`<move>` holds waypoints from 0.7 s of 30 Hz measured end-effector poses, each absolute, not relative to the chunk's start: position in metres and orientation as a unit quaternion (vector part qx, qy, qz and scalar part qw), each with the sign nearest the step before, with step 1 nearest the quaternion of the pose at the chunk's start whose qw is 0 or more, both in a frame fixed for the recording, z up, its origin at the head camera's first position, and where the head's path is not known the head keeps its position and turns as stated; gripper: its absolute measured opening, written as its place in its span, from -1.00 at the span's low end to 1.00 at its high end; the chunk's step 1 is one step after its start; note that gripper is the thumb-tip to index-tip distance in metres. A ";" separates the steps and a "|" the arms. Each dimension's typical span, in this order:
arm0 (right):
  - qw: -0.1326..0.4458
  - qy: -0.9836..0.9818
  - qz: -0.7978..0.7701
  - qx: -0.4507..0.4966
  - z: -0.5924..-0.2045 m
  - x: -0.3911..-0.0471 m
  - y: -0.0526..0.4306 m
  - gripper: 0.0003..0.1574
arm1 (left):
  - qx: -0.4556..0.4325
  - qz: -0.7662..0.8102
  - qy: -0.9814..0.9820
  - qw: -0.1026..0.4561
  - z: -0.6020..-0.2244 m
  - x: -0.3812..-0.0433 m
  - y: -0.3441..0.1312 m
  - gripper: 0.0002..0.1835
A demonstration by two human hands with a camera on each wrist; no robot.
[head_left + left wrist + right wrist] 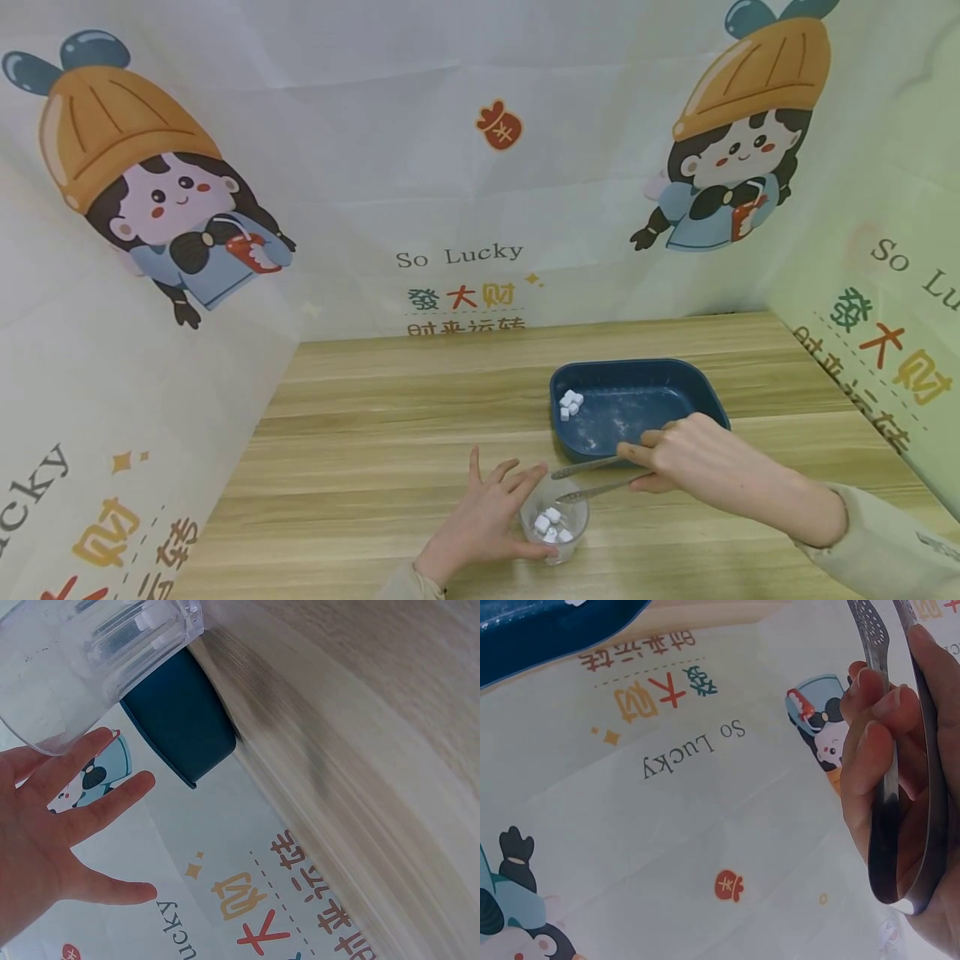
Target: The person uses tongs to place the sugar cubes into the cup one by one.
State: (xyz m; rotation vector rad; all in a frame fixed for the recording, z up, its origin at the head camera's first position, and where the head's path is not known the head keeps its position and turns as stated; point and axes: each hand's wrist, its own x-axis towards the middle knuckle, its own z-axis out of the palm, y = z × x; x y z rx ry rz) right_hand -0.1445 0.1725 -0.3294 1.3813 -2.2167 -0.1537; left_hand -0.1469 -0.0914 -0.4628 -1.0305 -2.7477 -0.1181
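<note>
Counted, lower frame: two hands [487, 517] [697, 458], one pair of tongs [596, 490], one cup [572, 546], one tray [637, 404], two cube clusters [575, 408]!

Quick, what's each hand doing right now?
Left hand: holding the clear cup between thumb and fingers, other fingers spread.
Right hand: closed around the tongs, tips apart.
</note>
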 end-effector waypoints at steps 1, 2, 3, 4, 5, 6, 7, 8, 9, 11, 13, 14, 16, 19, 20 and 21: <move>0.259 -0.818 -0.058 0.510 -0.329 -0.144 0.172 -0.68 | -0.349 -0.041 -0.931 0.102 -0.463 -0.147 -0.091 0.01; 0.258 -0.819 -0.058 0.509 -0.329 -0.144 0.172 -0.68 | -0.350 -0.041 -0.930 0.102 -0.463 -0.147 -0.091 0.01; 0.258 -0.819 -0.059 0.509 -0.329 -0.144 0.172 -0.68 | -0.350 -0.041 -0.930 0.102 -0.463 -0.147 -0.091 0.01; 0.258 -0.819 -0.060 0.510 -0.329 -0.144 0.172 -0.68 | -0.350 -0.041 -0.930 0.103 -0.463 -0.147 -0.091 0.01; 0.258 -0.819 -0.059 0.509 -0.329 -0.144 0.172 -0.68 | -0.350 -0.041 -0.930 0.103 -0.463 -0.147 -0.091 0.00; 0.257 -0.819 -0.058 0.509 -0.329 -0.144 0.172 -0.68 | -0.349 -0.041 -0.930 0.103 -0.462 -0.147 -0.091 0.00; 0.256 -0.820 -0.057 0.509 -0.329 -0.143 0.172 -0.68 | -0.349 -0.041 -0.931 0.103 -0.462 -0.147 -0.091 0.01; 0.255 -0.820 -0.056 0.509 -0.329 -0.143 0.172 -0.68 | -0.349 -0.041 -0.931 0.102 -0.462 -0.147 -0.091 0.01; 0.254 -0.821 -0.054 0.509 -0.329 -0.143 0.172 -0.68 | -0.349 -0.042 -0.931 0.102 -0.462 -0.147 -0.091 0.01; 0.252 -0.822 -0.052 0.508 -0.329 -0.143 0.172 -0.68 | -0.349 -0.042 -0.931 0.101 -0.463 -0.146 -0.091 0.01; 0.252 -0.822 -0.050 0.508 -0.329 -0.143 0.173 -0.68 | -0.349 -0.043 -0.931 0.100 -0.463 -0.146 -0.091 0.01; 0.253 -0.822 -0.050 0.508 -0.329 -0.143 0.173 -0.68 | -0.349 -0.043 -0.931 0.100 -0.463 -0.146 -0.091 0.01; 0.256 -0.821 -0.050 0.508 -0.329 -0.143 0.173 -0.68 | -0.349 -0.045 -0.931 0.099 -0.463 -0.146 -0.092 0.01; 0.262 -0.818 -0.052 0.509 -0.329 -0.144 0.174 -0.67 | -0.348 -0.047 -0.931 0.099 -0.463 -0.146 -0.092 0.00; 0.264 -0.818 -0.052 0.509 -0.329 -0.144 0.175 -0.67 | -0.348 -0.047 -0.931 0.099 -0.463 -0.146 -0.092 0.00; 0.265 -0.817 -0.052 0.509 -0.329 -0.144 0.175 -0.67 | -0.347 -0.047 -0.931 0.098 -0.463 -0.146 -0.092 0.00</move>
